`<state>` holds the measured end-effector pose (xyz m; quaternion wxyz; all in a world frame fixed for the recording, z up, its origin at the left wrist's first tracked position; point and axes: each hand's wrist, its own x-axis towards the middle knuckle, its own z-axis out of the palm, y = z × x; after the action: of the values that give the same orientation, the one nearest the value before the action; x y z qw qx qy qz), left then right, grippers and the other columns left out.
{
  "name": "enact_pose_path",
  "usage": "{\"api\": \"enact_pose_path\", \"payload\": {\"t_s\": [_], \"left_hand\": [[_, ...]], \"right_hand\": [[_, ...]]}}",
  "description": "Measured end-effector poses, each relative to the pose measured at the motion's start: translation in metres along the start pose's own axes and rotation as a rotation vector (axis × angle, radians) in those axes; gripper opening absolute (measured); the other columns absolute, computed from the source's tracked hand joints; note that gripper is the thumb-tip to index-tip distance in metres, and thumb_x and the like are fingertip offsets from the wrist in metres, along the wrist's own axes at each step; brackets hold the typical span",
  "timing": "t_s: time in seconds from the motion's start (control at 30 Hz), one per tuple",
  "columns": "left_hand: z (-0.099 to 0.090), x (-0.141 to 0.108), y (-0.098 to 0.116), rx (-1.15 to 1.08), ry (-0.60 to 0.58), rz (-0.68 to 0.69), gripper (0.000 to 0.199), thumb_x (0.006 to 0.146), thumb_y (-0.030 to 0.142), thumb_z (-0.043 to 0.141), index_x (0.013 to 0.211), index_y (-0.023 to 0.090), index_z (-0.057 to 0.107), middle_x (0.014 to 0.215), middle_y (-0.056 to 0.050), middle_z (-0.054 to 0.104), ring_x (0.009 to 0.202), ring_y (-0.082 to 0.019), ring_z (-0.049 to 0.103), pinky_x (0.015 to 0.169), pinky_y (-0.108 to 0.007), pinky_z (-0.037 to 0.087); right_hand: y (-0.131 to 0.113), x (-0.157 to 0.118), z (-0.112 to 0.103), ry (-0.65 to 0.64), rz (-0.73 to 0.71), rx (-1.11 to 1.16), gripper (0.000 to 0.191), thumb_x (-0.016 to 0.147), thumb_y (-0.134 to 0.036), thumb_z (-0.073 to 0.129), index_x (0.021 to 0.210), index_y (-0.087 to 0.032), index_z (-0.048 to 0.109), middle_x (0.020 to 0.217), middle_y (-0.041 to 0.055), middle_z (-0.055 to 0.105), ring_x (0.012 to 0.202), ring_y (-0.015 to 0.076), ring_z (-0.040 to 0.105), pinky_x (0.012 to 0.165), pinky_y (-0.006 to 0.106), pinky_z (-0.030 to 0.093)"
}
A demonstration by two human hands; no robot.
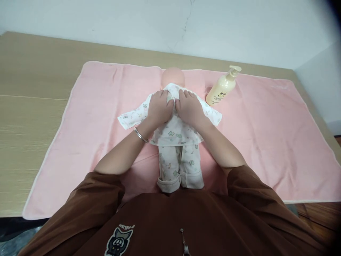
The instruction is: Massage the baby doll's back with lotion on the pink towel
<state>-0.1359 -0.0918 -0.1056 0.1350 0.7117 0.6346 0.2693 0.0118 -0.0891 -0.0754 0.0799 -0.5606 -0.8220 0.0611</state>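
Note:
A baby doll [173, 75] lies stretched out, its bald head toward the wall and no facial features showing. It wears a white printed baby shirt [179, 133], sleeves spread to both sides, and matching trousers [169, 163] with turned-up cuffs. On the left of the shirt's upper part, below the collar, my left hand [161, 106] is closed with its fingers curled into the cloth. Mirroring it on the right, my right hand [189, 107] is closed on the shirt too. Both thumbs nearly meet at the middle; the fingertips are partly hidden.
Under the doll a pink mat [90, 117] covers much of the wooden table [32, 81]. A cream pump bottle [222, 87] leans in view to the right of the doll's head, close to the right sleeve. A white wall [133, 28] stands behind the table.

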Motion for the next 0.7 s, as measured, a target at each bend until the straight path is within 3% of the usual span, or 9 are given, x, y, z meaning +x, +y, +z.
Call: {"api": "enact_pose_path", "payload": {"t_s": [0.07, 0.17, 0.3, 0.4, 0.6, 0.7], "left_hand": [[-0.006, 0.008, -0.005, -0.004, -0.059, -0.010, 0.038, 0.098, 0.026, 0.043, 0.125, 0.010, 0.065, 0.131, -0.022, 0.071, 0.132, -0.036, 0.062, 0.120, -0.051, 0.046], [-0.008, 0.005, -0.002, 0.030, -0.068, -0.009, 0.042, 0.100, 0.026, 0.038, 0.130, 0.008, 0.062, 0.135, -0.024, 0.068, 0.135, -0.037, 0.060, 0.121, -0.054, 0.043], [-0.001, -0.020, 0.016, 0.108, -0.010, 0.045, 0.050, 0.103, 0.027, 0.033, 0.143, 0.004, 0.052, 0.157, -0.028, 0.052, 0.152, -0.041, 0.044, 0.129, -0.061, 0.030], [0.001, -0.028, 0.021, 0.125, -0.001, 0.072, 0.052, 0.101, 0.026, 0.035, 0.146, 0.002, 0.050, 0.162, -0.028, 0.046, 0.156, -0.041, 0.038, 0.131, -0.059, 0.029], [-0.007, 0.008, -0.009, 0.088, -0.089, 0.037, 0.041, 0.100, 0.029, 0.035, 0.125, 0.013, 0.064, 0.126, -0.021, 0.070, 0.125, -0.035, 0.062, 0.114, -0.053, 0.048], [-0.005, 0.009, -0.011, 0.102, -0.076, 0.040, 0.045, 0.102, 0.030, 0.030, 0.126, 0.013, 0.064, 0.124, -0.021, 0.070, 0.122, -0.036, 0.063, 0.113, -0.055, 0.048]], "right_hand": [[-0.012, -0.011, 0.000, 0.028, -0.010, -0.036, 0.053, 0.108, -0.025, 0.030, 0.147, 0.007, 0.049, 0.149, 0.0323, 0.058, 0.145, 0.0405, 0.053, 0.123, 0.055, 0.040], [-0.016, -0.019, -0.003, 0.040, -0.044, -0.051, 0.047, 0.107, -0.021, 0.031, 0.137, 0.003, 0.058, 0.138, 0.0309, 0.066, 0.136, 0.0398, 0.059, 0.116, 0.054, 0.046], [0.002, -0.002, -0.008, 0.002, 0.004, 0.069, 0.039, 0.106, -0.028, 0.035, 0.122, -0.008, 0.066, 0.129, 0.0222, 0.072, 0.126, 0.0365, 0.064, 0.109, 0.051, 0.052], [0.015, 0.014, -0.007, -0.027, 0.029, 0.116, 0.045, 0.109, -0.036, 0.032, 0.123, -0.008, 0.065, 0.129, 0.0223, 0.072, 0.125, 0.0372, 0.064, 0.113, 0.053, 0.048], [-0.004, -0.004, -0.003, 0.020, -0.022, 0.027, 0.050, 0.108, -0.030, 0.033, 0.139, 0.000, 0.056, 0.139, 0.0274, 0.065, 0.136, 0.0402, 0.055, 0.121, 0.055, 0.038], [-0.010, -0.011, -0.005, 0.030, -0.067, 0.016, 0.049, 0.107, -0.027, 0.031, 0.137, 0.001, 0.057, 0.136, 0.0286, 0.065, 0.134, 0.0398, 0.056, 0.120, 0.053, 0.041]]}}
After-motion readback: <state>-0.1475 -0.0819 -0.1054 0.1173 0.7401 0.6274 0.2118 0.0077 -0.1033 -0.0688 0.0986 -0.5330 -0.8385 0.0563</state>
